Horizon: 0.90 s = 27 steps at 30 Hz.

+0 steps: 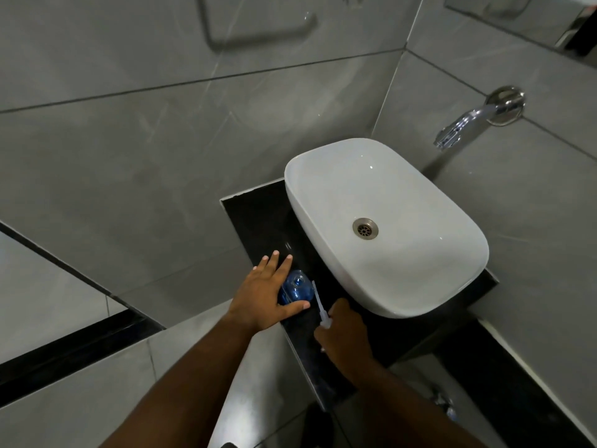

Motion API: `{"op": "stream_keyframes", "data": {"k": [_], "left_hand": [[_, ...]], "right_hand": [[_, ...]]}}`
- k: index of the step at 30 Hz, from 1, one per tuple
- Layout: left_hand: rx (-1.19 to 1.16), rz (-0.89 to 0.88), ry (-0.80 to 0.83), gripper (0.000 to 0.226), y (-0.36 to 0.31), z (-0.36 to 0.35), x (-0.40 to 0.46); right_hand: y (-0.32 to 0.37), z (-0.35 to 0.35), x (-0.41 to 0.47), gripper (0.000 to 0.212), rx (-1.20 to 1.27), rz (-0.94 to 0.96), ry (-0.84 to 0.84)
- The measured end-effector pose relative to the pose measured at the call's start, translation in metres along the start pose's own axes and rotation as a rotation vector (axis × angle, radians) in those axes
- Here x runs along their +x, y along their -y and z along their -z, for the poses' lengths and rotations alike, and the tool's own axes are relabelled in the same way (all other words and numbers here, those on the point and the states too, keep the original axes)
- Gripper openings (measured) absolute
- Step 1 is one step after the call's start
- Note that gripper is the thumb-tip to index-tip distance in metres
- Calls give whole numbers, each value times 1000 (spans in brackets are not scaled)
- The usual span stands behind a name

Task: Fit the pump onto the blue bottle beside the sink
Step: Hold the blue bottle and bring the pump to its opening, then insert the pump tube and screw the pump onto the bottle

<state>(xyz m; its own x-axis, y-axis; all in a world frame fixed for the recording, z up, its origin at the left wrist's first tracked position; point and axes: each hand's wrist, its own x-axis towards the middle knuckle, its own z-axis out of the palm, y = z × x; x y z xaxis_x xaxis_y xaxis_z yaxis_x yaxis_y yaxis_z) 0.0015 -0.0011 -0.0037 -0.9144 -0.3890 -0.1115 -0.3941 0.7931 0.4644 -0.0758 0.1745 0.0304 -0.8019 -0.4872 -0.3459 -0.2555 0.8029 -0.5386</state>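
Observation:
A blue translucent bottle [296,288] stands upright on the black counter [258,218] just left of the white sink [384,224], its open neck facing up. My left hand [265,295] wraps around the bottle's left side, thumb across its front and fingers spread behind it. My right hand [344,337] holds the pump [319,307] by its head, which is hidden in the palm. The pump's clear dip tube points up and left, its tip beside the bottle's right edge, outside the neck.
The sink basin with a metal drain [365,228] fills most of the counter. A chrome wall tap [475,124] juts out above its far right. Grey tiled walls close in on the left and behind. A narrow strip of counter lies between bottle and sink.

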Motion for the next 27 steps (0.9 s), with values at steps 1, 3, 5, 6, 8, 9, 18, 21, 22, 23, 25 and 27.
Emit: {"op": "stream_keyframes", "data": {"k": [1,3,5,6,8,9,18,21,22,23,25,27], "left_hand": [[6,-3,-2,108,1,0,0],[21,-10,-10,109,2,-2,1],[43,-20,-8,109,4,-3,3],[57,-24,-6,109,5,-3,4],[83,-32,-6,109,7,-2,5],[92,-35,-5,109,8,-2,5],[143,-33,-51,106,7,-4,-1],[202,-43,-64,105,6,-2,0],[211,-44,-67,105,6,-2,0],[213,-45,-69,105,6,-2,-1],[206,-48,-70,105,5,-2,-1],[198,-52,-72,104,5,-2,-2]], "right_hand": [[3,6,2,27,10,36,-29],[11,19,3,21,7,139,-93],[22,32,5,14,-16,255,-137],[28,38,7,13,-30,296,-158],[41,51,10,15,-75,353,-198],[47,59,13,17,-87,379,-205],[97,129,23,20,-179,598,-26],[112,133,17,20,-250,637,17],[116,133,16,21,-292,626,36],[120,131,15,23,-347,608,55],[127,127,13,25,-417,564,108],[131,121,12,24,-412,546,165]]}}
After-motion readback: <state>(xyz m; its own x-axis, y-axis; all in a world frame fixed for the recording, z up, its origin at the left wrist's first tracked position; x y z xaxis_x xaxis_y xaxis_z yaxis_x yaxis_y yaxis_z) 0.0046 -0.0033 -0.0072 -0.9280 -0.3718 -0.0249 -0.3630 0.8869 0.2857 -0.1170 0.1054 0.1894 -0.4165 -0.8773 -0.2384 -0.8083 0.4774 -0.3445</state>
